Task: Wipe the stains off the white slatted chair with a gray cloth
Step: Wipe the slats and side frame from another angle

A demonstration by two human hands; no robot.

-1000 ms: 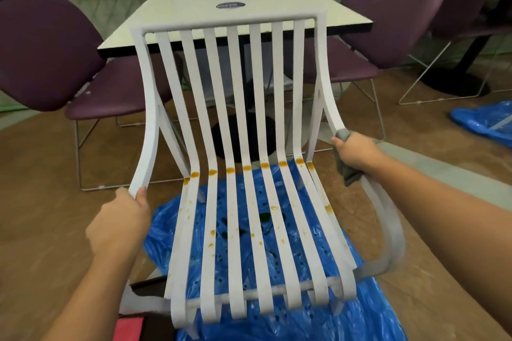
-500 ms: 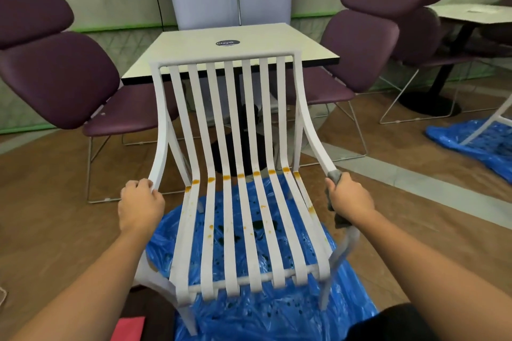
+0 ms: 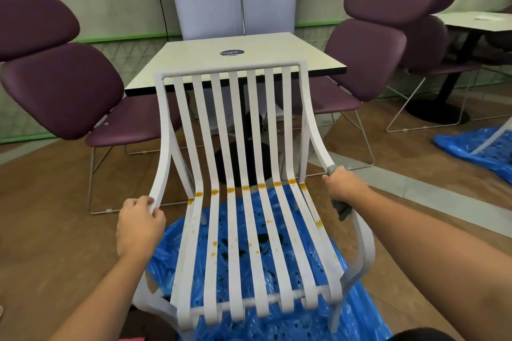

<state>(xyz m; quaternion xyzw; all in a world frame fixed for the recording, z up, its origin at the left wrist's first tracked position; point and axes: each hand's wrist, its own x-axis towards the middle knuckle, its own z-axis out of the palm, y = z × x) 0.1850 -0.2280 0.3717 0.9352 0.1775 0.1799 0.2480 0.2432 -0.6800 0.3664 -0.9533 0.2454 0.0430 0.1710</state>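
While both hands grip the chair by its armrests, it stands on a blue plastic sheet spread over the brown floor. The left hand has its fingers curled around the left armrest; the right hand is closed on the right armrest with a gray cloth pressed between palm and rail. Bare floor lies open on either side, and beyond the backrest a table edge sits just behind the top rail, flanked by purple chairs. Compared with half a second ago, the view has pulled slightly back and the hands sit at much the same spots. Orange stains run in a row across the slats where seat meets back, with smaller drips scattered down the seat slats and one near the right edge.
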